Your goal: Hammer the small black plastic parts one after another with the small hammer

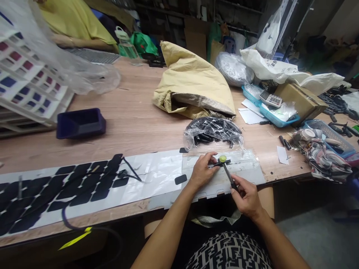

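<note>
Hammer (228, 175), slim metal shaft and round yellow-green head, is gripped in the right hand (248, 198); the left hand (204, 170) pinches a thin black piece (226, 162) by the head, over a smooth grey board (248, 173). At twelve o'clock, close by, bulges a crinkly clear bag (214, 127). The board's notched edge runs at six; bare wood-grain table (137, 108) opens toward ten.

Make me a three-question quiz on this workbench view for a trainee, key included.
1. Which hand grips the hammer?
2. True or false: in the picture, the dark purple tray stands to the left of the yellowish sack.
3. Fill in the blank: the fingers of the left hand are at a small piece coloured ____.

Key: 1. The right hand. 2. True. 3. Black.
</note>
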Motion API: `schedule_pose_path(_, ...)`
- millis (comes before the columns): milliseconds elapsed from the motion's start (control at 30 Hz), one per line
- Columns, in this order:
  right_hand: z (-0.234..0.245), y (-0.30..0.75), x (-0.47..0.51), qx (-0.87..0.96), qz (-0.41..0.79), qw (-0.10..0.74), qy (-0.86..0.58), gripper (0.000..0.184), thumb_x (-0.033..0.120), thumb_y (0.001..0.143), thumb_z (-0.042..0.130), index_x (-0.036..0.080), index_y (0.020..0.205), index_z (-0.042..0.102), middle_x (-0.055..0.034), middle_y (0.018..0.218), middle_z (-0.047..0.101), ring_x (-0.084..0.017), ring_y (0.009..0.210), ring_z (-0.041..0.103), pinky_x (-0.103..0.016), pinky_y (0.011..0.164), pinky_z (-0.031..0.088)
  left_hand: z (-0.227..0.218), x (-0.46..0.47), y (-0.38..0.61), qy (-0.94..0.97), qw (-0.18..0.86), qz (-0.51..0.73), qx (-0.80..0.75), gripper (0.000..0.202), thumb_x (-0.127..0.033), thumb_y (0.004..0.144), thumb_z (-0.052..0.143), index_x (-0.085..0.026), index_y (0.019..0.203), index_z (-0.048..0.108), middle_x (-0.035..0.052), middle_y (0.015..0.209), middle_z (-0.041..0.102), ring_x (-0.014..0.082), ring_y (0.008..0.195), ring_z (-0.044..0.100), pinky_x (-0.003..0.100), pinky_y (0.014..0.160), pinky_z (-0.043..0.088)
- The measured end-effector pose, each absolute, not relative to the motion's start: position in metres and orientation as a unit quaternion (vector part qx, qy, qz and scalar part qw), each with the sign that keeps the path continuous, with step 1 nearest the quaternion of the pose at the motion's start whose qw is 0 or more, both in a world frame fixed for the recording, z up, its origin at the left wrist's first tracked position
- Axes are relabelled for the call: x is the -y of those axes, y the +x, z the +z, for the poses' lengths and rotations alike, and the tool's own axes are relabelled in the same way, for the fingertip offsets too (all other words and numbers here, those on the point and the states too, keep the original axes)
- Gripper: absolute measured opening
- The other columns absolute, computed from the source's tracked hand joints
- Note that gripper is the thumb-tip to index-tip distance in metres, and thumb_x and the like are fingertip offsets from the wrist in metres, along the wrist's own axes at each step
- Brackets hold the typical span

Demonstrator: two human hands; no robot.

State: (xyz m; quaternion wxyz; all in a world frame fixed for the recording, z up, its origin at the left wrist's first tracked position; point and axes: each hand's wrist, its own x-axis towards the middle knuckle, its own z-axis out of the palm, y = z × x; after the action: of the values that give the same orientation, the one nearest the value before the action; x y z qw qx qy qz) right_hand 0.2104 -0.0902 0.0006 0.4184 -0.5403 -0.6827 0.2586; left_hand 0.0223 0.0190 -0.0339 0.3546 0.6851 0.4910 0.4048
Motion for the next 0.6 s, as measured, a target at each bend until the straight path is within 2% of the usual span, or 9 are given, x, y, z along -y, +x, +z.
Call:
schedule_pose_path(100,0.000,0.209,0.091,0.703,0.240,0.405,-0.533,0.043,0.016,0.081,0.058,0.017,0.124,0.067,-0.0069,0.088,0.069,-0.010,0.048,0.047,-0.022,0.046,0.046,-0.034,-0.019,0.023,0.683,0.350,0.411,-0.492,0.047,-0.012,0.072,0.068,-0.024,0.116,0.059,-0.0014,0.086,0.064,0.0181,0.089,0.058,0.031,0.084,0.049)
schedule_pose_path(200,-0.001,0.211,0.092,0.681,0.255,0.411,-0.549,0.042,0.016,0.082,0.060,0.016,0.124,0.067,-0.0053,0.083,0.067,-0.008,0.046,0.044,-0.020,0.043,0.043,-0.034,-0.019,0.022,0.687,0.354,0.406,-0.488,0.043,-0.014,0.072,0.068,-0.024,0.114,0.063,-0.0002,0.086,0.065,0.0191,0.089,0.058,0.032,0.083,0.049)
schedule_pose_path(367,0.002,0.218,0.093,0.664,0.265,0.423,-0.557,0.045,0.018,0.083,0.060,0.015,0.128,0.065,-0.0058,0.087,0.066,-0.007,0.046,0.044,-0.019,0.041,0.040,-0.036,-0.021,0.020,0.735,0.314,0.366,-0.477,0.021,-0.020,0.079,0.066,-0.024,0.098,0.073,0.0024,0.090,0.069,0.0222,0.093,0.055,0.038,0.086,0.045)
schedule_pose_path(600,-0.007,0.225,0.091,0.650,0.284,0.409,-0.574,0.043,0.018,0.082,0.061,0.014,0.124,0.066,-0.0049,0.084,0.065,-0.007,0.046,0.045,-0.020,0.042,0.043,-0.039,-0.023,0.022,0.739,0.307,0.359,-0.480,0.023,-0.021,0.078,0.066,-0.025,0.099,0.075,0.0026,0.091,0.069,0.0225,0.092,0.054,0.038,0.085,0.045)
